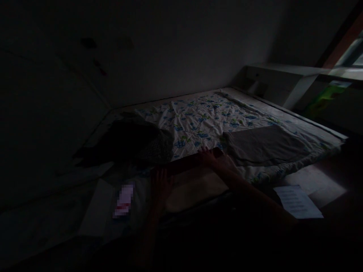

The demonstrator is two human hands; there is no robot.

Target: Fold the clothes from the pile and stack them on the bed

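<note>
The room is very dim. In front of me lies a folded piece that looks like cloth, beige with a dark reddish band along its far side. My left hand rests on its left end, fingers stretched out. Toward the right end of the band, my right hand lies flat with its fingers spread. Neither hand is closed around anything. Beyond them spreads a crumpled white bed sheet with blue and green flowers. A grey folded cloth is to the right of my right hand.
A dark heap of cloth lies on the bed's left side. Nearer are a white open box or flap and a blurred pinkish item. Printed paper lies at right, below the bed edge. A white ledge stands behind.
</note>
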